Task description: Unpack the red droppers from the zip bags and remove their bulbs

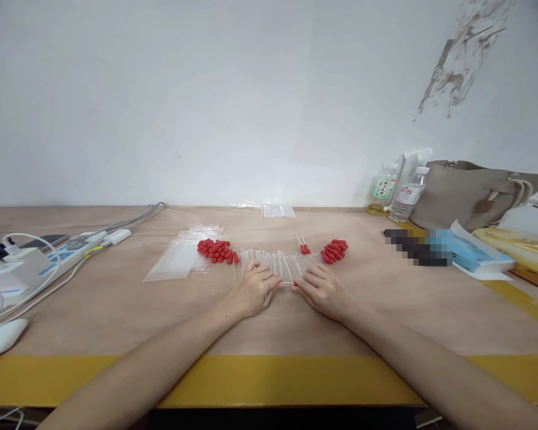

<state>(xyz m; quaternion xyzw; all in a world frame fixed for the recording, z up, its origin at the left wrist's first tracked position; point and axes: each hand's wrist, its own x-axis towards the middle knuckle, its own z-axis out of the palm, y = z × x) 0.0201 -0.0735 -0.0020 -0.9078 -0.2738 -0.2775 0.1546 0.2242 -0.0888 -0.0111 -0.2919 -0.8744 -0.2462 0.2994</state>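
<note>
My left hand (255, 291) and my right hand (325, 289) are close together near the table's middle. Between them lies a thin clear tube (288, 283), level, spanning the small gap. My left fingers are closed at its left end; my right fingers are closed over a red tip at its right end. Just behind my hands, a row of thin clear tubes (275, 260) lies side by side. Red bulb-like tips are heaped at the row's left end (215, 251) and right end (335, 251). Two red-tipped tubes (305, 249) lie apart behind the row.
Clear plastic bags (173, 257) lie left of the row, another bag (278, 210) by the wall. A power strip (67, 251) with cables is at far left. On the right are bottles (407, 194), a grey handbag (457, 191), a blue tissue pack (479, 254) and a yellow pack (520, 248).
</note>
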